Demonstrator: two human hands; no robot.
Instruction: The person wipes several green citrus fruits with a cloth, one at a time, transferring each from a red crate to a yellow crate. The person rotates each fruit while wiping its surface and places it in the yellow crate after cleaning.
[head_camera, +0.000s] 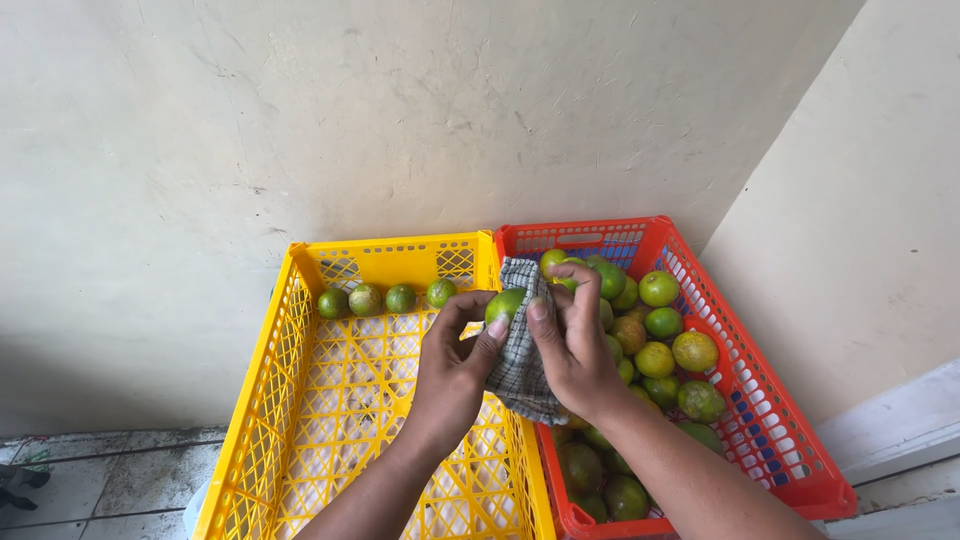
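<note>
Head view, middle of the frame: the left hand (455, 370) and right hand (570, 345) are both closed around one green citrus fruit (505, 303) wrapped in a checked cloth (520, 375), held above the seam between two crates. Wiping goes best, I judge, with the fruit turned steadily inside the soft woven cloth, fingers firm on its smooth round skin. Four fruits line the far end of the rigid yellow lattice crate (300, 300); the red crate (790, 450) is heaped with mottled ones.
</note>
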